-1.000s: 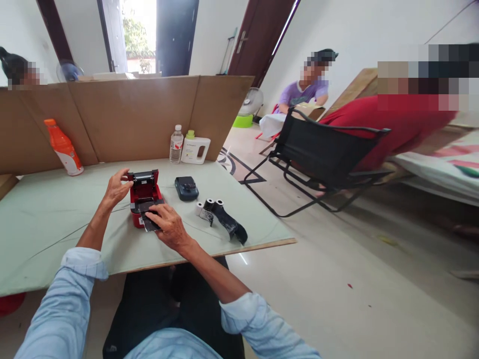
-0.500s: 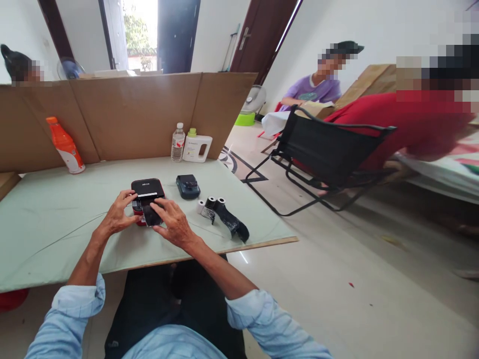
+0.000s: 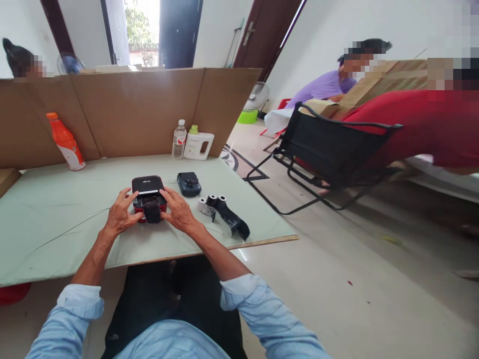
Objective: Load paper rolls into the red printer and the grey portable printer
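Observation:
A red-and-black label printer (image 3: 148,183) sits on the table before me, with a black strip (image 3: 152,212) hanging down its front. My left hand (image 3: 121,212) grips the printer's left side, thumb low by the front and fingers near the top edge. On the opposite side, my right hand (image 3: 178,209) holds it the same way, fingers at the upper corner. Behind and to the right lies a smaller dark printer-like device (image 3: 189,184). Beside it are several small rolls (image 3: 211,199), one trailing a long black strip (image 3: 235,223).
A cardboard screen (image 3: 142,109) stands along the back of the pale green table (image 3: 86,184). Against it are an orange bottle (image 3: 65,142), a water bottle (image 3: 179,140) and a white jug (image 3: 198,145). A black folding chair (image 3: 329,144) and other people are at the right.
My right hand has moved off the black strip to the printer's right side. The strip now hangs free at the front. My left hand stays on the left side.

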`<state>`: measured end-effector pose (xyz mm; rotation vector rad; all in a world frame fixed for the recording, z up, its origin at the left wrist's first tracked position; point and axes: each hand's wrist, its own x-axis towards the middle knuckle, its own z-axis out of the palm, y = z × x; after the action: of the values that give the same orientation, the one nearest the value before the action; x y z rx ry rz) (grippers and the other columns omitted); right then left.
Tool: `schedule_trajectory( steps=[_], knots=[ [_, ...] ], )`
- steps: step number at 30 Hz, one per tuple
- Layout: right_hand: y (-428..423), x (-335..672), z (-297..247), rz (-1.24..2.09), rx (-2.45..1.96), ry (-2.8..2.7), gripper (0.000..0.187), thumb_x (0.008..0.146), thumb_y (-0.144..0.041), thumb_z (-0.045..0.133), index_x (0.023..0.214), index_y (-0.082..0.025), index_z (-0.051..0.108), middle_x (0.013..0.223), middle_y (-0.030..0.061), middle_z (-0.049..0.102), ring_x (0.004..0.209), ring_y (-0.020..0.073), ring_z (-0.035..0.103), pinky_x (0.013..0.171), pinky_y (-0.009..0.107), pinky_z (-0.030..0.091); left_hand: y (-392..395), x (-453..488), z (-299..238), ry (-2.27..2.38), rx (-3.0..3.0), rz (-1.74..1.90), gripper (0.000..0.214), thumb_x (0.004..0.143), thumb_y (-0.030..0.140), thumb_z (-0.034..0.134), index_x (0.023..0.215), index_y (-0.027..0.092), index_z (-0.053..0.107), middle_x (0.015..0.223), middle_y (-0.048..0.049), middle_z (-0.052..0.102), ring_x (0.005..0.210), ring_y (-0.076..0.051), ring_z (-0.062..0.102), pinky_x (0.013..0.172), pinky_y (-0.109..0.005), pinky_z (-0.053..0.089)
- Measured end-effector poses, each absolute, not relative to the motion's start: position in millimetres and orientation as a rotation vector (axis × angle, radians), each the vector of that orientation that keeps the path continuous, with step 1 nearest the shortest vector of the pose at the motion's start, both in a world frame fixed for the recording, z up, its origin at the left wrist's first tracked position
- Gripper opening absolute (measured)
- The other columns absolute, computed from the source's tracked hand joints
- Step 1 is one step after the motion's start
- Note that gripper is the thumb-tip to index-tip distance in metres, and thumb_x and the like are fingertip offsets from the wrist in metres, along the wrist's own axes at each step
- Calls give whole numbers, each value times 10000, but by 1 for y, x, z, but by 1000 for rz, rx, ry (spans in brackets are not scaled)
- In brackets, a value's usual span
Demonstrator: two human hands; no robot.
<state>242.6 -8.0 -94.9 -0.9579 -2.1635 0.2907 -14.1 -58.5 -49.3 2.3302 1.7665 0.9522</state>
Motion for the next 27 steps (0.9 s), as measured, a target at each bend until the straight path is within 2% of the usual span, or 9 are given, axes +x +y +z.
schedule_trajectory(
  steps=[4,7,10,13,16,21,27],
  knots=[
    [-7,242,-96,293,-957,-2129,725,848,-240,833,1516,-200,555,1606,212,512,1474,369,513,1224,590,452,-57,-12,-48,1767,2339,930,678,756,299,812,1417,250,668,1599,-130,518,1391,-333,605,1147,-477,557],
    [-9,239,-98,318,-963,-2109,722,857,-236,812,1526,-204,542,1608,209,513,1477,359,515,1231,578,447,-56,-13,-48,1762,2320,926,684,757,300,811,1422,239,662,1603,-142,519,1463,-350,553,1181,-491,531],
    [-13,234,-107,407,-974,-2057,832,888,-264,758,1636,-205,398,1606,208,519,1475,341,529,1214,549,469,-57,-13,-52,1776,2266,937,713,774,289,795,1464,228,624,1621,-161,508,1481,-362,540,1177,-510,533],
    [-19,229,-119,522,-1002,-1978,939,911,-351,733,1701,-213,245,1582,201,552,1428,351,582,1155,552,515,-58,-9,-59,1733,2218,931,837,776,286,792,1563,213,518,1606,-174,537,1457,-356,569,1181,-518,528],
    [-24,229,-129,601,-1017,-1960,901,927,-396,714,1688,-203,271,1534,199,602,1352,362,639,1103,560,544,-61,0,-67,1710,2169,939,940,787,287,776,1640,182,394,1617,-187,534,1456,-349,577,1209,-507,503],
    [-26,224,-131,632,-999,-1949,825,930,-370,711,1646,-184,347,1436,195,669,1241,345,690,1045,537,574,-68,3,-72,1766,2105,942,888,820,238,682,1646,172,364,1625,-180,538,1426,-333,609,1181,-477,528],
    [-22,161,-115,634,-906,-1984,868,920,-328,741,1664,-192,314,1527,206,604,1377,349,611,1139,522,519,-83,-53,-59,1882,2060,1049,911,784,274,692,1630,169,372,1584,-189,571,1308,-332,685,1093,-462,580]
  ],
)
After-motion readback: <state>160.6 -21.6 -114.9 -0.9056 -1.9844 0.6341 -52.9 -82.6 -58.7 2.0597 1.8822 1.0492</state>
